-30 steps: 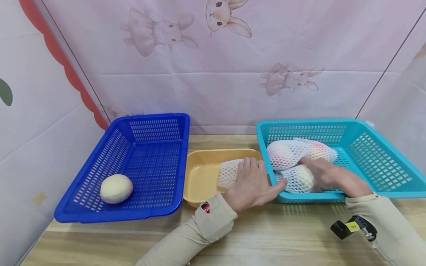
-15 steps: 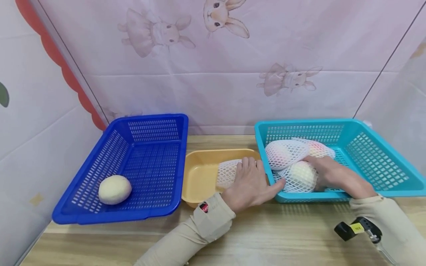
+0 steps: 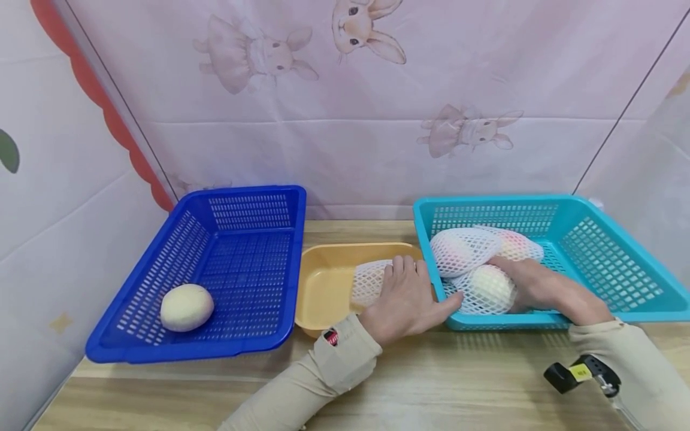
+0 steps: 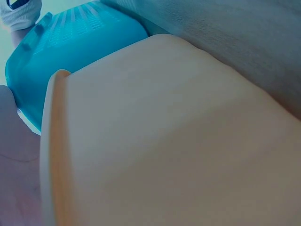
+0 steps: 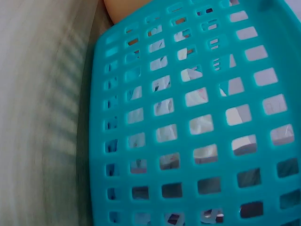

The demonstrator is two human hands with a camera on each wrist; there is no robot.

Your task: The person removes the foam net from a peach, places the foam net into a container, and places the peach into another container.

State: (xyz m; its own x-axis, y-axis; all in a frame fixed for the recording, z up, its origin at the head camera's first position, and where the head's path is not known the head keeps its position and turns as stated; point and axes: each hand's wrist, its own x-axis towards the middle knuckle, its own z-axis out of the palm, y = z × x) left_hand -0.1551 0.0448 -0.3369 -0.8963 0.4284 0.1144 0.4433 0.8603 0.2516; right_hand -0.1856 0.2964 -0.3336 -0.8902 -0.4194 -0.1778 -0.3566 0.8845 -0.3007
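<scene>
In the head view, my right hand (image 3: 539,287) reaches into the teal basket (image 3: 625,221) and grips the right side of a pale round fruit (image 3: 493,288) in a white foam net. Its fingertips are hidden behind the fruit. Two more netted fruits, one whitish (image 3: 458,250) and one with pink blush (image 3: 520,244), lie behind it. My left hand (image 3: 404,302) rests across the right end of the yellow basin (image 3: 326,293), over an white foam net (image 3: 370,281). Its thumb stretches over the teal basket's left rim, close to the fruit's net.
A blue basket (image 3: 250,263) stands at the left with one bare pale fruit (image 3: 187,307) near its front. Both baskets and the basin sit on a wooden table (image 3: 431,383) against a rabbit-print backdrop (image 3: 366,161).
The front netted fruit has shifted slightly right in my right hand, exposing more of its pale surface. My left hand stays in place.
</scene>
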